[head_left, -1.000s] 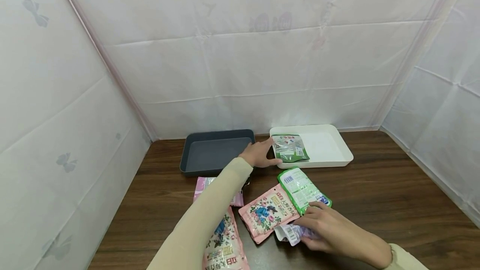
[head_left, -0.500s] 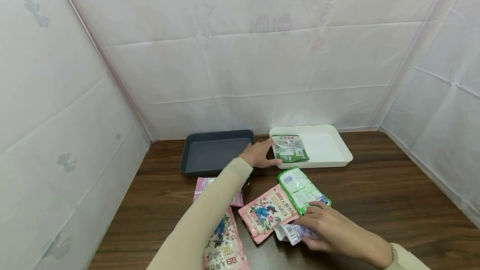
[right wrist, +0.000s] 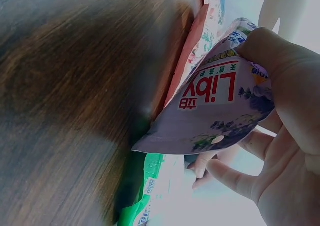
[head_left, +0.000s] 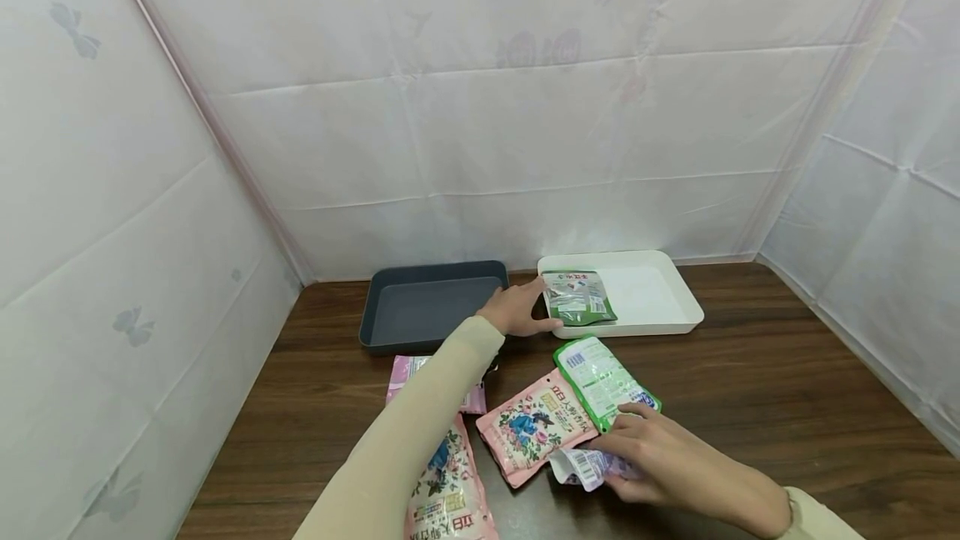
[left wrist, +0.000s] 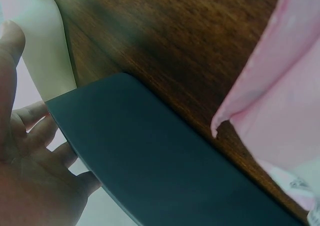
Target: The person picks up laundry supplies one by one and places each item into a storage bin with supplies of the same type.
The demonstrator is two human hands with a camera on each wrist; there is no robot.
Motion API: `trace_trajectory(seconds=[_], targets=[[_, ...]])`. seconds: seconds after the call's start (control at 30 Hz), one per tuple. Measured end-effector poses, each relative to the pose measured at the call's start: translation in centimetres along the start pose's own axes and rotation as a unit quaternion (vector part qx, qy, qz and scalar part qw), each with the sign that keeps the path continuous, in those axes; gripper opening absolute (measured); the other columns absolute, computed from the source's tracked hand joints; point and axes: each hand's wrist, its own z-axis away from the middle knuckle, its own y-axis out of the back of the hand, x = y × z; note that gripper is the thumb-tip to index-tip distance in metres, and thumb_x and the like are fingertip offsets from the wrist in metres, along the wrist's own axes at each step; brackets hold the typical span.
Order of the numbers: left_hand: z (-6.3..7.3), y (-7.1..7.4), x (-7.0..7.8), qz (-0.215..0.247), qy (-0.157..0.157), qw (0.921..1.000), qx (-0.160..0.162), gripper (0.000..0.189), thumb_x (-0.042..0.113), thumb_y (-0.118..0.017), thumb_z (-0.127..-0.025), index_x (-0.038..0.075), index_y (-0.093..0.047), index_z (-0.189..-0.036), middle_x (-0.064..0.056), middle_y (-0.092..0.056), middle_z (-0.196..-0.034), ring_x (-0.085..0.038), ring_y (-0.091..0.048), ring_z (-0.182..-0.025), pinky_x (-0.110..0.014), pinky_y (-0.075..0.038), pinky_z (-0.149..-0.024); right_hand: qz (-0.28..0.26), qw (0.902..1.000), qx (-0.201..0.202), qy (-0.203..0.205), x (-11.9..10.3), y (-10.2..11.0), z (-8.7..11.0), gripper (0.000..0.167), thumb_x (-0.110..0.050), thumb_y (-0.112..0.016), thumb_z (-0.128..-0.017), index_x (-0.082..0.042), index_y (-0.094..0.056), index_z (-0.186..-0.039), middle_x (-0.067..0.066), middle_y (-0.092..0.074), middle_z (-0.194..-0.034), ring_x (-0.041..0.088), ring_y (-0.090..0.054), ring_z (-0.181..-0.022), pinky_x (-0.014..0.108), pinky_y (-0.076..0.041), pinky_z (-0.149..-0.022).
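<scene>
My left hand (head_left: 516, 308) is stretched out between the two trays, thumb and fingers spread, nothing held. Its fingertips are at the left edge of the white tray (head_left: 660, 307), beside a green and silver pouch (head_left: 579, 298) lying in it. In the left wrist view the fingers show behind the rim of the dark grey tray (left wrist: 130, 146). My right hand (head_left: 652, 457) pinches a purple Liby pouch (right wrist: 210, 105), thumb on its printed face; in the head view the hand covers much of it. Touching or close by are a green-white pouch (head_left: 603, 377) and a pink floral pouch (head_left: 536, 427).
A second pink floral pouch (head_left: 453, 494) lies near the front, partly under my left sleeve. Another pink-purple pouch (head_left: 401, 369) sits before the dark tray, also partly covered by the arm. White cloth walls (head_left: 465, 148) enclose the brown wooden table (head_left: 787, 382).
</scene>
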Motion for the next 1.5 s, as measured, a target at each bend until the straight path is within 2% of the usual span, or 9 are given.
trace_trajectory(seconds=[0.3, 0.63, 0.87, 1.17, 1.4, 1.5], targets=[[0.1, 0.0, 0.0, 0.001, 0.002, 1.0000, -0.002, 0.086, 0.064, -0.058, -0.098, 0.017, -0.028, -0.164, -0.005, -0.034, -0.166, -0.030, -0.046, -0.143, -0.060, -0.024, -0.121, -0.008, 0.9998, 0.017, 0.011, -0.2, 0.3, -0.1, 0.033, -0.017, -0.085, -0.074, -0.020, -0.072, -0.105, -0.020, -0.063, -0.088, -0.003, -0.055, -0.080, 0.037, -0.050, -0.088], [0.1, 0.0, -0.1, 0.001, 0.002, 1.0000, -0.001, 0.087, 0.064, -0.058, -0.097, 0.016, -0.028, -0.164, -0.005, -0.033, -0.166, -0.030, -0.046, -0.143, -0.060, -0.024, -0.121, 0.001, 0.9999, -0.010, -0.006, -0.6, 1.2, -0.1, 0.033, -0.019, -0.084, -0.077, -0.020, -0.073, -0.108, -0.021, -0.062, -0.093, -0.001, -0.057, -0.088, 0.048, -0.054, -0.089], [0.0, 0.0, -0.2, -0.002, 0.000, 1.0000, 0.000, 0.087, 0.064, -0.058, -0.098, 0.016, -0.028, -0.164, -0.006, -0.035, -0.165, -0.030, -0.047, -0.142, -0.060, -0.025, -0.120, 0.007, 0.9999, 0.011, 0.005, -0.6, 2.0, -0.4, 0.036, -0.017, -0.084, -0.073, -0.021, -0.073, -0.108, -0.022, -0.062, -0.091, -0.001, -0.055, -0.085, 0.040, -0.051, -0.087], [0.1, 0.0, -0.1, 0.001, 0.001, 1.0000, -0.003, 0.086, 0.063, -0.058, -0.098, 0.017, -0.028, -0.164, -0.005, -0.033, -0.167, -0.030, -0.046, -0.143, -0.061, -0.024, -0.120, 0.016, 0.9998, 0.011, 0.009, -0.2, 2.3, -0.2, 0.035, -0.016, -0.083, -0.075, -0.020, -0.074, -0.108, -0.022, -0.063, -0.092, 0.000, -0.055, -0.086, 0.043, -0.051, -0.088], [0.1, 0.0, -0.1, 0.002, 0.001, 1.0000, -0.002, 0.086, 0.064, -0.058, -0.098, 0.017, -0.028, -0.164, -0.005, -0.031, -0.167, -0.031, -0.044, -0.144, -0.061, -0.023, -0.121, 0.041, 0.9983, 0.028, 0.031, 0.4, 2.5, -0.4, 0.031, -0.019, -0.083, -0.080, -0.017, -0.073, -0.109, -0.015, -0.069, -0.097, 0.007, -0.063, -0.092, 0.047, -0.050, -0.092], [0.0, 0.1, -0.2, 0.005, 0.002, 1.0000, -0.001, 0.086, 0.063, -0.058, -0.097, 0.017, -0.028, -0.164, -0.005, -0.032, -0.167, -0.032, -0.045, -0.144, -0.061, -0.023, -0.121, 0.043, 0.9979, 0.035, 0.032, 0.7, 2.6, -0.4, 0.024, -0.024, -0.078, -0.090, -0.016, -0.072, -0.112, -0.013, -0.071, -0.101, 0.010, -0.065, -0.095, 0.046, -0.049, -0.093]])
